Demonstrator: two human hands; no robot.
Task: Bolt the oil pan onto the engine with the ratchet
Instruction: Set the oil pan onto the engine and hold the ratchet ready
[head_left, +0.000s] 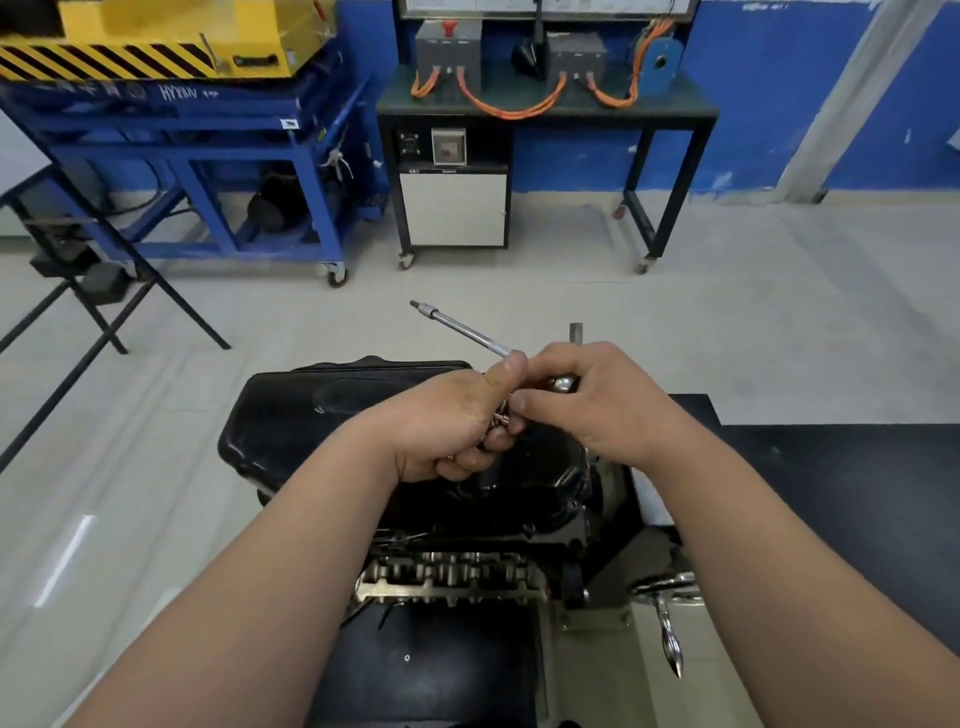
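A black oil pan (291, 415) lies on top of the upturned engine (452, 577) in the middle of the view. Both hands are held together above the pan. My left hand (447, 421) grips the near end of a long chrome extension bar (462, 328), which points up and to the left, with a small tip at its far end. My right hand (587, 400) curls round the shiny ratchet head (563, 383) where it meets the bar. The ratchet's handle is hidden inside the hands.
A chrome crank handle (667, 618) sticks out of the engine stand at the lower right, beside a black bench top (857, 493). Across the pale floor stand a blue wheeled frame (249, 156), a black wheeled workbench (545, 109) with orange cables, and a folding black stand (93, 291) at left.
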